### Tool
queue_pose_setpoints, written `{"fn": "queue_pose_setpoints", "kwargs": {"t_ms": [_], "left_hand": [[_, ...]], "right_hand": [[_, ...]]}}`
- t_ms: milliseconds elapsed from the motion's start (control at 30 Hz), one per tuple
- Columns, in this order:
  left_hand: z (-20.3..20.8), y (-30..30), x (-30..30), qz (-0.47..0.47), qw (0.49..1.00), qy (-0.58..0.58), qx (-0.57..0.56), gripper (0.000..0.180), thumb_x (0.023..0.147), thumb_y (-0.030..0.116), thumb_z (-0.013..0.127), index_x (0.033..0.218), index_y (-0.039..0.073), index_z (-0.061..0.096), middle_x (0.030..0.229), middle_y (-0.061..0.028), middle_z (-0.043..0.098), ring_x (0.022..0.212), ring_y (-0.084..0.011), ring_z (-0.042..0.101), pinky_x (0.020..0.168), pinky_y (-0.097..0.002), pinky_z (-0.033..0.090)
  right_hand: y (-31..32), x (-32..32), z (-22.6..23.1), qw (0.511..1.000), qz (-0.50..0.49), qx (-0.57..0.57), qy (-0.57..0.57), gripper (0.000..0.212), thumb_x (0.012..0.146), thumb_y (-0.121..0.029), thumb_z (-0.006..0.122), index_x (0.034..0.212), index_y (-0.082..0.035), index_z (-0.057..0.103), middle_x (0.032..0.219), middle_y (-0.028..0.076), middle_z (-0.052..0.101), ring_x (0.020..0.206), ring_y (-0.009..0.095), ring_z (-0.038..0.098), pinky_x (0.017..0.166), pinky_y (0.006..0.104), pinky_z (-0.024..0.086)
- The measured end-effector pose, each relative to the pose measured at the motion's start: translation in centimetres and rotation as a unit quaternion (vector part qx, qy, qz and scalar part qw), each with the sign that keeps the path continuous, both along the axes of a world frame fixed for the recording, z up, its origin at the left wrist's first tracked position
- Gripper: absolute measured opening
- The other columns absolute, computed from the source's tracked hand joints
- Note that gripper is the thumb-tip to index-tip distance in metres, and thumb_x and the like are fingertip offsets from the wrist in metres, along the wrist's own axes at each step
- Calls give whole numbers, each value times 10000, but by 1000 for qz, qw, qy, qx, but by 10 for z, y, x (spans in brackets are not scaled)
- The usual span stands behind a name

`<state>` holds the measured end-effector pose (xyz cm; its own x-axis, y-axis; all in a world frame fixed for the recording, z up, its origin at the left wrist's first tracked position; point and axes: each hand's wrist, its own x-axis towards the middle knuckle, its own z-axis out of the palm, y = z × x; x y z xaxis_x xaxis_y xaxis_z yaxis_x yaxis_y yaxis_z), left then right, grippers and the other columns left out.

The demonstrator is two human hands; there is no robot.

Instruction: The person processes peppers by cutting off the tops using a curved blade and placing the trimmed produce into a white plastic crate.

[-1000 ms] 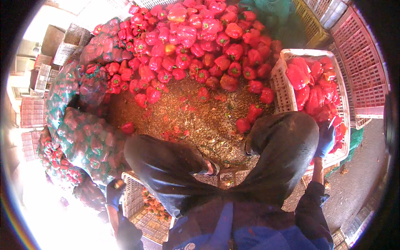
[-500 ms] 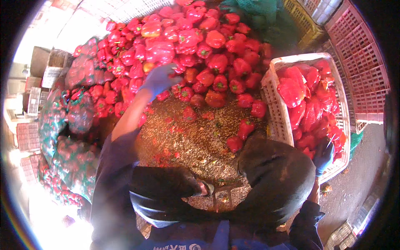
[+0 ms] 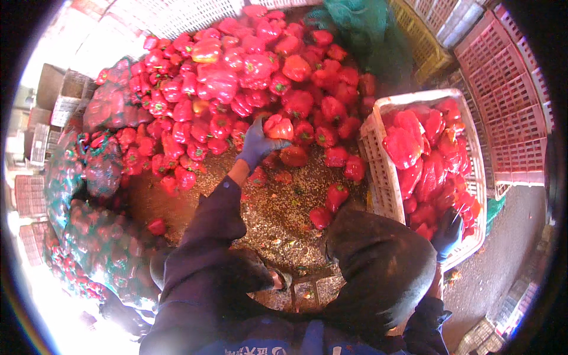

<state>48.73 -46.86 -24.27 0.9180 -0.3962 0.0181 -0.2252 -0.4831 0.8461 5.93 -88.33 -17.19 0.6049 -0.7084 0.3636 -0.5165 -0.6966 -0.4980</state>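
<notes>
My left hand, in a blue glove, is closed round a red bell pepper at the near edge of a large heap of red bell peppers. On the right, my right hand, also gloved, is over the near end of a white plastic crate. Its fingers look curled, with a thin dark shape by their tips that I cannot make out. Glossy red peppers fill much of that crate, and the hand is close against them.
Green net sacks of peppers stand at the left. Loose peppers lie by my right knee on the seed-strewn floor. Pink crates, a yellow crate and green netting are at the far right.
My left hand has moved right and nearer from the heap's left part, and now grips a pepper. My right hand has stayed at the crate. The view has shifted slightly.
</notes>
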Motion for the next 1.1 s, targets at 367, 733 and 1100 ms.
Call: {"fn": "queue_pose_setpoints", "kwargs": {"t_ms": [367,733,1100], "left_hand": [[279,64,-108,-76,980,-80,-166,943,652,192,990,1430,12,487,1345,-73,609,1240,-181,593,1073,-358,500],[279,119,-167,69,946,-246,-201,990,603,447,990,1389,28,558,1284,-158,660,1196,-290,649,1029,-414,521],[274,158,-163,128,890,-66,-433,773,731,163,954,1360,-23,546,1249,-97,683,1151,-187,656,981,-358,564]], "right_hand": [[17,42,142,958,178,212,-82,461,1097,-268,480,1495,-38,504,905,42,687,673,100,570,572,271,474],[287,210,290,759,645,85,30,896,884,-366,810,1549,11,343,775,232,647,654,352,688,627,436,515],[343,242,258,745,625,121,197,963,867,-280,843,1578,17,265,1123,227,702,841,168,722,762,323,556]]}}
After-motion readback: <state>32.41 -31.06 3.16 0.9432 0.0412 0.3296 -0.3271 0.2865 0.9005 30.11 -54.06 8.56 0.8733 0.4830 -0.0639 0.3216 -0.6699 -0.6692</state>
